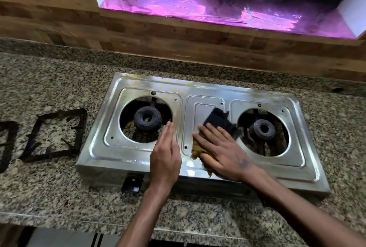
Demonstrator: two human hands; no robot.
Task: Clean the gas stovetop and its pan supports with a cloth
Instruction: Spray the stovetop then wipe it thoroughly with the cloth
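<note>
A steel two-burner gas stovetop point(198, 90) sits on the granite counter, with both pan supports off it. My right hand point(221, 149) lies flat with straight fingers on a dark and brown cloth point(217, 120), pressing it onto the stove's middle panel. My left hand point(166, 151) rests flat with straight fingers on the steel just right of the left burner point(147, 119). The right burner point(263, 130) is bare. One black square pan support point(54, 135) lies on the counter left of the stove. Part of a second pan support point(8, 143) shows at the left frame edge.
The speckled granite counter point(59, 197) runs all round the stove. A wood-patterned backsplash point(178, 44) stands behind it. Above that is a window sill lined with purple foil point(198, 7). A black control knob point(132, 183) sits on the stove's front face.
</note>
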